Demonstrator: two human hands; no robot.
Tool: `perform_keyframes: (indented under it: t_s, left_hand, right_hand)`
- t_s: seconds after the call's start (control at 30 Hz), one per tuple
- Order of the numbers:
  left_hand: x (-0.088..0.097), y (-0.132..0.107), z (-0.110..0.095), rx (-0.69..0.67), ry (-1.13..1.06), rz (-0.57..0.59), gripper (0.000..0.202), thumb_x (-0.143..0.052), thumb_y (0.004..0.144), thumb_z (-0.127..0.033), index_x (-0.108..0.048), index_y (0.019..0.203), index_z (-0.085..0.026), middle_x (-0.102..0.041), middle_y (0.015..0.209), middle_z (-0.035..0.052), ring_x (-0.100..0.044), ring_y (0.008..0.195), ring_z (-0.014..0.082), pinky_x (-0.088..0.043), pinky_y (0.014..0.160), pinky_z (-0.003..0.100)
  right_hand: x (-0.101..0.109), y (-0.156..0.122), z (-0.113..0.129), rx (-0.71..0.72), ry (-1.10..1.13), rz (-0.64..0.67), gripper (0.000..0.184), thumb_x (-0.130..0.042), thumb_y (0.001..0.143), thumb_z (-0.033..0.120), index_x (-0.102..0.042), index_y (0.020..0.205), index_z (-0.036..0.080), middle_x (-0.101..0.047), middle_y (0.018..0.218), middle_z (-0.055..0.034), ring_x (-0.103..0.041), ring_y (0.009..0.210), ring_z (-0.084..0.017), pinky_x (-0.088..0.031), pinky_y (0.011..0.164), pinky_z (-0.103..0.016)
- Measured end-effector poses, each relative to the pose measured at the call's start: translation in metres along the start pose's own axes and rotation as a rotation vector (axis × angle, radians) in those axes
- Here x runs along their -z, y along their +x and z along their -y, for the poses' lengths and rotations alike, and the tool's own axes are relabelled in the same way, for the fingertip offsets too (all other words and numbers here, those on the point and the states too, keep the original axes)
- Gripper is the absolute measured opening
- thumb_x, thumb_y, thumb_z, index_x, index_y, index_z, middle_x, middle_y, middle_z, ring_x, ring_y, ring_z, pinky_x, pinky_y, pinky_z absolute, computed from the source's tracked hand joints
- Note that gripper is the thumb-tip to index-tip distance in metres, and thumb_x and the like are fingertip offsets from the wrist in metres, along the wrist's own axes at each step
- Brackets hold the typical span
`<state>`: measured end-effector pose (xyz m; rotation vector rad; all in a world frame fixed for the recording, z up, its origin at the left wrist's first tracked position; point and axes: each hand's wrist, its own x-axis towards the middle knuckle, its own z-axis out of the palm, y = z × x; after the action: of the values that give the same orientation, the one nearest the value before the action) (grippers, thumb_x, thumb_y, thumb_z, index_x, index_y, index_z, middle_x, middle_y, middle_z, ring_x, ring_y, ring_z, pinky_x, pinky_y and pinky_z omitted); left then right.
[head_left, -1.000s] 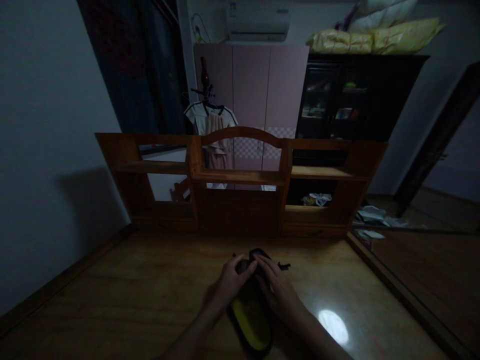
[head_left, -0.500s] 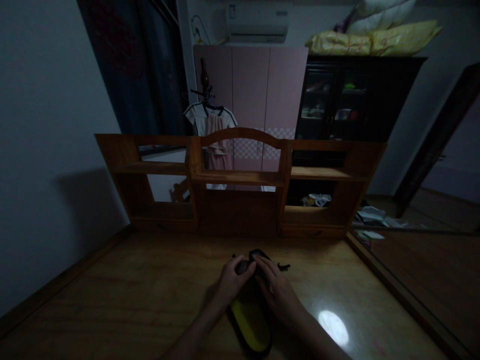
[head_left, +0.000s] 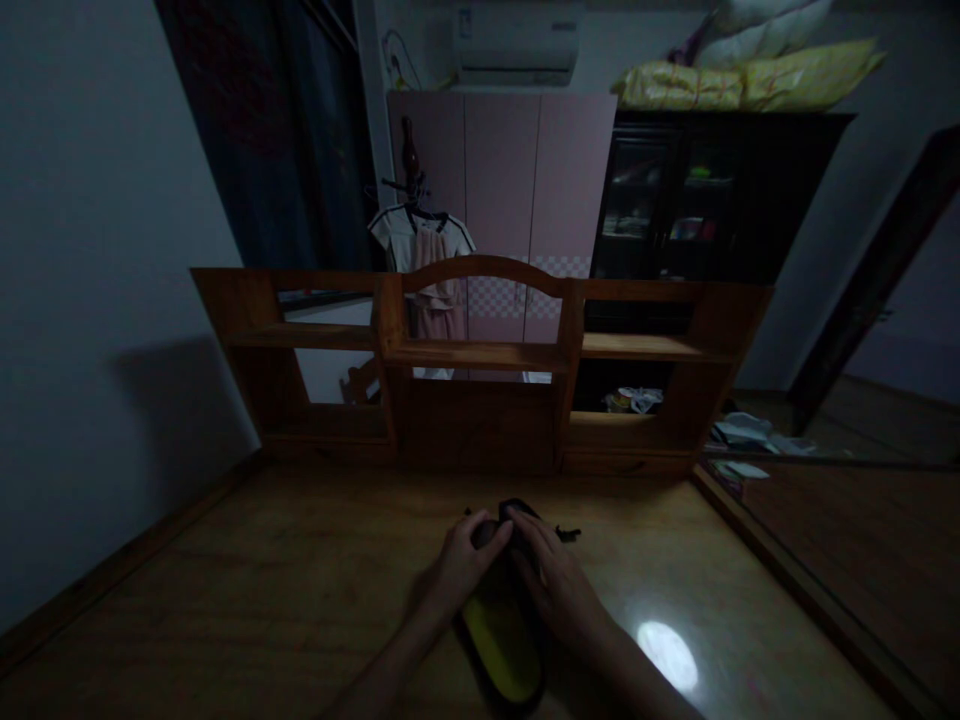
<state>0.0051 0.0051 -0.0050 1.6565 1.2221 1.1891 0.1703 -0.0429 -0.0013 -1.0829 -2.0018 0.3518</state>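
Note:
A dark sandal with a yellow footbed lies on the wooden tabletop, its heel end pointing toward me. My left hand curls around the left side of its dark upper part, thumb reaching to the middle. On the other side, my right hand presses its fingers together on the same dark upper, close to the left thumb. The far end of the sandal shows just beyond my fingertips. Dim light and my fingers hide the upper's details. Small black strap-like pieces stick out to the right of my right hand.
A wooden shelf unit stands across the back of the tabletop. A raised wooden rim runs along the right side, and a wall stands at the left. A bright reflection lies to the right of my right forearm.
Hardly anything differs. Both hands stay on the front of the sandal, with only very slight finger movement.

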Motion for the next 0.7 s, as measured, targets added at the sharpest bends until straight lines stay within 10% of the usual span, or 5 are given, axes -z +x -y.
perform_keyframes:
  t_s: [0.7]
  left_hand:
    - [-0.002, 0.002, 0.012, 0.054, -0.107, 0.024, 0.044, -0.053, 0.080, -0.057, -0.065, 0.088, -0.015, -0.064, 0.086, 0.0036, -0.058, 0.084, 0.0202, -0.044, 0.074, 0.026]
  right_hand:
    - [0.001, 0.001, 0.002, 0.010, -0.005, 0.022, 0.049, -0.040, 0.095, 0.017, -0.033, 0.142, 0.028, -0.042, 0.141, -0.0068, -0.039, 0.130, -0.022, -0.037, 0.109, -0.043]
